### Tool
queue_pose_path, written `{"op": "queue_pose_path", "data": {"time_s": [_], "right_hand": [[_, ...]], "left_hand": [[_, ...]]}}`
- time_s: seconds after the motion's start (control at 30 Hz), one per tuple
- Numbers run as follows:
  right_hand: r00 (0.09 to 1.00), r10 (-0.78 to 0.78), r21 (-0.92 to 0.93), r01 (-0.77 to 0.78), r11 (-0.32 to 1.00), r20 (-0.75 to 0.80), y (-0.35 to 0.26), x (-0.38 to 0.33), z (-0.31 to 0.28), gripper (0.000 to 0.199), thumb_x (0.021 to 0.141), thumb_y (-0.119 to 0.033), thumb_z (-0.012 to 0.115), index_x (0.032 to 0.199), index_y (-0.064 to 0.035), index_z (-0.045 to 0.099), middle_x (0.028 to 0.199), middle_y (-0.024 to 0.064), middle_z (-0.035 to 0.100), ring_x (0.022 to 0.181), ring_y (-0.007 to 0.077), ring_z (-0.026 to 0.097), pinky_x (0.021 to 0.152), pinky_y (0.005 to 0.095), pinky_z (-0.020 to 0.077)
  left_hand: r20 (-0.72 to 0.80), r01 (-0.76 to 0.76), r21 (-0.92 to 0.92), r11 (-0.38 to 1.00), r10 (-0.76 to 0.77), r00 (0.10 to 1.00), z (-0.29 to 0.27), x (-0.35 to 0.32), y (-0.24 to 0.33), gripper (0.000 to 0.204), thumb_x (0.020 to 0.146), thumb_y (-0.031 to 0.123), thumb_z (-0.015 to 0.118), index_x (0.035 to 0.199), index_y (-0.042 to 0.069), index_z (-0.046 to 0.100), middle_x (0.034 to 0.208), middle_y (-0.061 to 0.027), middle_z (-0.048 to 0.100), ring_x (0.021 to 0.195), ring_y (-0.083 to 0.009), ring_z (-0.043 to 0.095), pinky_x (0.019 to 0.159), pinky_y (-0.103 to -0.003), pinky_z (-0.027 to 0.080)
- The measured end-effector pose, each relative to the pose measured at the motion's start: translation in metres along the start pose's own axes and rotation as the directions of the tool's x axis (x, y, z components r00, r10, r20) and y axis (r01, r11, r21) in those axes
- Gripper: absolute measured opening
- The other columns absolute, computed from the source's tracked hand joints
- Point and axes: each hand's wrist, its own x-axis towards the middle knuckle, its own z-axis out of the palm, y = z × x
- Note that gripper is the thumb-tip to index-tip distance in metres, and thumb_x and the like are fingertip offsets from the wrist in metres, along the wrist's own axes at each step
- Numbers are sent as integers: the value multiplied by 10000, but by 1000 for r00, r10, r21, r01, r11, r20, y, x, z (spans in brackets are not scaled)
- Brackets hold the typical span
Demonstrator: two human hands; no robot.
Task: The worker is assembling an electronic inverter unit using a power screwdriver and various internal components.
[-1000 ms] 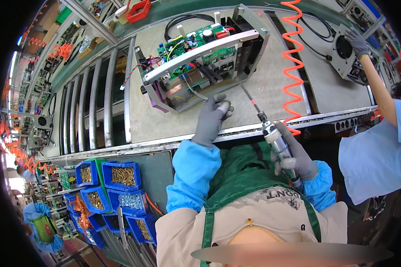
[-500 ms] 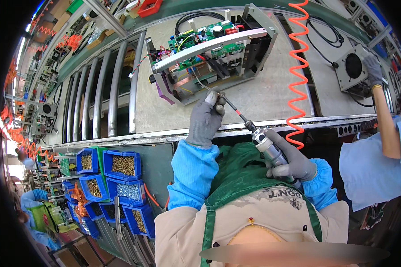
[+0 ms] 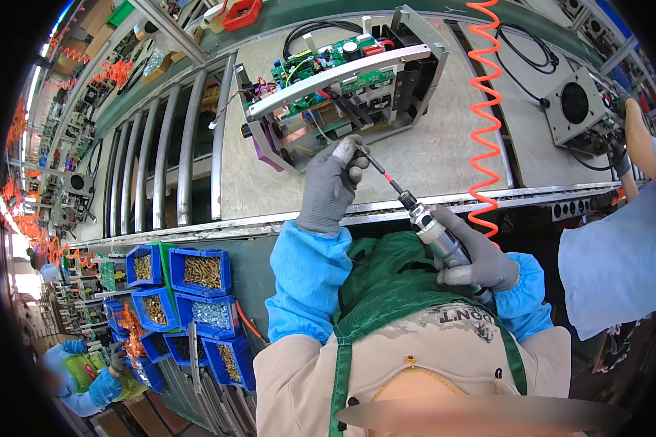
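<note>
My right hand is wrapped round a silver power screwdriver, whose long dark bit with a red band points up and left. At the bit's tip, the fingers of my gray-gloved left hand are pinched together; whatever is between them is too small to make out. Just beyond that hand stands an open metal-framed device with green circuit boards, wires and a purple side piece. My left fingertips are close to its near lower edge; whether they touch it I cannot tell.
An orange coiled hose hangs right of the device. Metal rollers lie to the left. Blue bins of screws and small parts sit at lower left. At right, a co-worker's hands work at a fan-fitted metal unit.
My left hand has shifted slightly left and stays by the bit's tip. The co-worker's hand has moved from the fan unit's top to its side. Another person at lower left has shifted position.
</note>
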Motion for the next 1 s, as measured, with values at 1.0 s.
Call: {"op": "queue_pose_path", "data": {"time_s": [1.0], "right_hand": [[982,-55,36,63,997,-178,-67,31,20,977,634,-107,603,1516,-169,188,924,124,543,619,168,585,574,305,540]], "left_hand": [[557,-172,769,-615,514,652,45,39,95,378,718,314,764,1039,130,688,970,-77,634,956,-284,575,805,-409,475]]}}
